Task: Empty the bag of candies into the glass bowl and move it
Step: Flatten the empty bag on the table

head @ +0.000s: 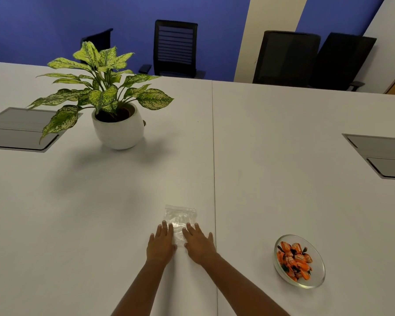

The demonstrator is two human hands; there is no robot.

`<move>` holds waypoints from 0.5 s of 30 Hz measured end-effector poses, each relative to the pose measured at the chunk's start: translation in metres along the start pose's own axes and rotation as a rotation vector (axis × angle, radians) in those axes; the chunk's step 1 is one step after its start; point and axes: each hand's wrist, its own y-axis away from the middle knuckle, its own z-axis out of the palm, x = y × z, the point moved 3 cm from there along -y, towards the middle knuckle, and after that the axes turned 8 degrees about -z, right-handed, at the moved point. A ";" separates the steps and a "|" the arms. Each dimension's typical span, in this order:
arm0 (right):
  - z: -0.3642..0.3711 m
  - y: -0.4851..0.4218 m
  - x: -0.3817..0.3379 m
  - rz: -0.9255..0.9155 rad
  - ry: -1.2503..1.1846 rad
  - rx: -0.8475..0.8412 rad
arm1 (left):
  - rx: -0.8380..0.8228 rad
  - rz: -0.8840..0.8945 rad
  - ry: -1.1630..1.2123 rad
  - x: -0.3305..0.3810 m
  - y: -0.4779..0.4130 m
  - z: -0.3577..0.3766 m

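Here, left to right:
Left hatch: a grey panel (21, 130) set flush in the white tabletop (100, 213), partly under the plant's leaves.
Plant: a speckled green plant in a round white pot (118, 131), far left of centre, well apart from the hands.
Seam: a thin line (214, 179) runs across the tabletop away from the viewer, just right of the bag.
Left hand: the left hand (161, 244) lies flat, palm down, fingers spread; its grip is released, fingertips on the bag's left edge.
Bag: a clear plastic bag (180, 218), empty and flat on the tabletop, long axis pointing away from the viewer, near end between the hands.
Right hand: the right hand (198, 244) is also flat and released, pressing the bag's right edge.
Bowl: the glass bowl (318, 263) sits right of the hands, apart from them, filled with orange-wrapped candies (294, 261).
Right hatch: a second grey panel (381, 156) at the far right.
Chairs: black office chairs (176, 49) behind the tabletop.
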 end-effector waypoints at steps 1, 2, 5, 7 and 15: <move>0.000 0.000 0.001 -0.005 0.019 -0.003 | -0.016 -0.005 0.018 0.001 0.000 0.001; 0.001 -0.001 0.001 -0.009 0.034 -0.004 | -0.031 -0.011 0.033 0.001 0.000 0.002; 0.000 -0.002 0.003 -0.015 0.055 -0.010 | -0.059 -0.025 0.053 0.005 -0.001 0.004; -0.001 -0.002 0.004 -0.024 0.064 -0.018 | -0.064 -0.040 0.051 0.007 -0.002 0.007; -0.015 0.020 0.027 -0.028 -0.040 0.171 | 0.146 0.034 0.037 0.030 0.004 0.014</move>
